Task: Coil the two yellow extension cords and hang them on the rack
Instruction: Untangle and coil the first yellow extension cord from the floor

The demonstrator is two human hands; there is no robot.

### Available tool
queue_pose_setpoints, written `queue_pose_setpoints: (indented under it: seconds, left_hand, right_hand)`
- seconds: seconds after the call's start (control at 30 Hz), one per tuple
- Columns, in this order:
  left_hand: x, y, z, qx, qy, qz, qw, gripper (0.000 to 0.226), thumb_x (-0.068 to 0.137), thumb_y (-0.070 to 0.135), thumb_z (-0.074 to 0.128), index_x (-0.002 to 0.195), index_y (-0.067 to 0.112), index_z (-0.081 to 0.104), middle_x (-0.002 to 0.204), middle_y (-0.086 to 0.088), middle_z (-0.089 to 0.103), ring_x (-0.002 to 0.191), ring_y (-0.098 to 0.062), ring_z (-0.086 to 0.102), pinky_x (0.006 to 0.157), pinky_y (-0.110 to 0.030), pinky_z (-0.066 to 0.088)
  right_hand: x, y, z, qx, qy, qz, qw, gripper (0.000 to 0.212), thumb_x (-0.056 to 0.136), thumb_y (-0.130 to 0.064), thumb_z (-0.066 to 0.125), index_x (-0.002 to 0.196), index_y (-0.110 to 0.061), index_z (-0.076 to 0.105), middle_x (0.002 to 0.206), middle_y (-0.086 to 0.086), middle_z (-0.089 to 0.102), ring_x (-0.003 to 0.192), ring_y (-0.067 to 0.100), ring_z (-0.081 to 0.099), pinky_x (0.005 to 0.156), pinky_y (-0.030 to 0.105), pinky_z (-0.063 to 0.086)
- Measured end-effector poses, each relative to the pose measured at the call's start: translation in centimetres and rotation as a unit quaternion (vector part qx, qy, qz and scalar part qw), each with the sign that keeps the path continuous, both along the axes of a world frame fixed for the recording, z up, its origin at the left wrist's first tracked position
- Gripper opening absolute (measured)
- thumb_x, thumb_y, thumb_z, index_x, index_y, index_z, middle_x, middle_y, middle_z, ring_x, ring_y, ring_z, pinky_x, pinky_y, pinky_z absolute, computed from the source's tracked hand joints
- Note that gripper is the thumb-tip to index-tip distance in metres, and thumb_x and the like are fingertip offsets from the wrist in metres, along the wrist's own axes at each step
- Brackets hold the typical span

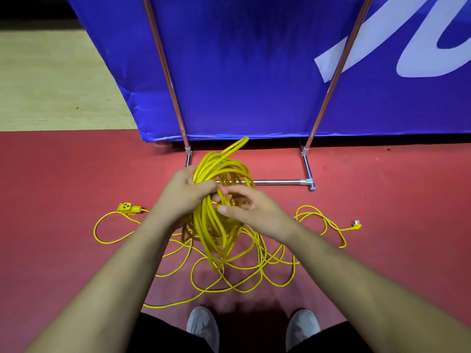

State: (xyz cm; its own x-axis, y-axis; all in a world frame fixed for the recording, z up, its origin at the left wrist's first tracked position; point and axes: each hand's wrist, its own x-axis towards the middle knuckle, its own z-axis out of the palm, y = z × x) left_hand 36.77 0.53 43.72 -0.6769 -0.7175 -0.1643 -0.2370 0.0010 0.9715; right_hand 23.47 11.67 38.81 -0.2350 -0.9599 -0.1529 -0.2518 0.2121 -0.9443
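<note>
My left hand (186, 197) is closed tight round the upper part of a thick coiled bundle of yellow extension cord (216, 233), which hangs down from my grip above the red floor (51, 200). My right hand (252, 210) is against the bundle's right side, fingers half curled with strands between thumb and forefinger; the fingers are blurred, so I cannot tell whether they pinch a strand. Under the bundle, a loose yellow cord (229, 276) sprawls in loops over the floor. A yellow socket block (127, 208) lies out to the left and a yellow plug (356, 223) out to the right. Just beyond the bundle stands the metal rack (275, 182), its chrome base bar on the floor, in front of a blue banner (242, 72). My grey shoes (202, 324) show at the floor's near edge.
</note>
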Motion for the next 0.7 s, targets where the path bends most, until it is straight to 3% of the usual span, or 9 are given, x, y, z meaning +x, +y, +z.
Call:
queue_pose_setpoints:
  seconds: [0.13,0.17,0.23,0.33,0.4,0.53,0.6,0.63,0.7]
  left_hand:
    - [-0.1,0.1,-0.7,0.049,0.013,0.004,0.999,0.016,0.072,0.008,0.063,0.084,-0.003,0.063,0.064,-0.016,0.064,0.049,-0.022,0.056,0.050,-0.027,0.049]
    - [0.0,0.0,-0.8,0.055,0.012,0.006,0.998,0.019,0.074,0.007,0.064,0.087,-0.006,0.061,0.064,-0.016,0.063,0.049,-0.022,0.056,0.050,-0.027,0.049]
    - [0.3,-0.8,-0.9,0.021,-0.023,0.015,0.999,0.019,0.073,0.011,0.069,0.086,-0.001,0.063,0.062,-0.011,0.064,0.048,-0.017,0.055,0.048,-0.023,0.046]
    - [1.0,-2.4,-1.2,-0.112,-0.121,0.024,0.986,0.020,0.071,0.019,0.078,0.085,0.013,0.065,0.064,-0.002,0.065,0.054,-0.015,0.056,0.050,-0.026,0.042]
    - [1.4,-3.1,-1.6,-0.206,-0.194,0.014,0.959,0.024,0.071,0.019,0.077,0.091,0.013,0.063,0.074,-0.004,0.067,0.068,-0.021,0.060,0.057,-0.028,0.039]
    - [1.9,-3.1,-2.2,-0.318,-0.312,-0.096,0.890,0.030,0.074,0.021,0.072,0.100,0.012,0.059,0.091,-0.009,0.067,0.088,-0.031,0.061,0.066,-0.031,0.039]
    - [2.5,-3.0,-1.7,-0.309,-0.302,-0.170,0.886,0.024,0.074,0.021,0.072,0.094,0.021,0.058,0.082,0.007,0.067,0.081,-0.018,0.062,0.067,-0.027,0.043]
    - [2.7,-2.8,-1.1,-0.293,-0.278,-0.205,0.891,0.024,0.075,0.018,0.073,0.089,0.027,0.056,0.075,0.016,0.065,0.073,-0.004,0.060,0.064,-0.018,0.041]
    - [3.1,-1.9,0.3,-0.252,-0.227,-0.255,0.905,0.029,0.074,0.011,0.074,0.085,0.031,0.055,0.071,0.030,0.062,0.066,0.007,0.056,0.060,-0.008,0.038]
  right_hand:
    - [0.6,-0.6,0.5,-0.011,-0.142,-0.003,0.990,0.009,0.090,-0.008,0.066,0.098,-0.010,0.064,0.078,-0.012,0.067,0.074,0.000,0.058,0.071,0.019,0.048]
    - [0.4,-0.6,0.8,-0.008,-0.139,-0.010,0.990,0.006,0.089,-0.015,0.068,0.091,-0.010,0.065,0.075,-0.004,0.066,0.069,0.008,0.056,0.064,0.027,0.045]
    - [-0.2,-0.2,1.6,-0.007,-0.081,-0.007,0.997,0.023,0.086,-0.030,0.068,0.083,-0.008,0.067,0.072,0.015,0.060,0.064,0.021,0.044,0.056,0.033,0.034]
    - [-1.4,0.3,3.4,-0.020,-0.039,0.005,0.999,0.012,0.094,-0.015,0.060,0.087,-0.007,0.064,0.066,0.009,0.060,0.050,0.013,0.041,0.045,0.021,0.030]
    - [-2.4,0.7,4.9,-0.039,-0.035,0.002,0.999,0.009,0.095,-0.002,0.056,0.095,-0.007,0.064,0.060,-0.008,0.057,0.049,0.002,0.043,0.047,0.013,0.032]
    - [-4.9,0.4,6.0,-0.050,0.123,-0.038,0.990,0.015,0.093,-0.015,0.062,0.091,-0.027,0.071,0.073,0.003,0.060,0.064,0.012,0.053,0.059,0.025,0.045]
    - [-5.7,-0.2,5.4,-0.060,0.230,-0.077,0.968,0.013,0.089,-0.018,0.066,0.097,-0.024,0.076,0.088,0.004,0.056,0.084,0.016,0.052,0.076,0.029,0.043]
    - [-6.0,-0.5,5.0,-0.065,0.285,-0.100,0.951,0.014,0.088,-0.020,0.067,0.099,-0.024,0.076,0.089,0.002,0.052,0.088,0.017,0.049,0.078,0.028,0.040]
    - [-6.6,-1.1,4.1,-0.051,0.329,-0.153,0.930,0.016,0.089,-0.020,0.064,0.099,-0.024,0.076,0.083,-0.001,0.055,0.084,0.016,0.051,0.073,0.026,0.036]
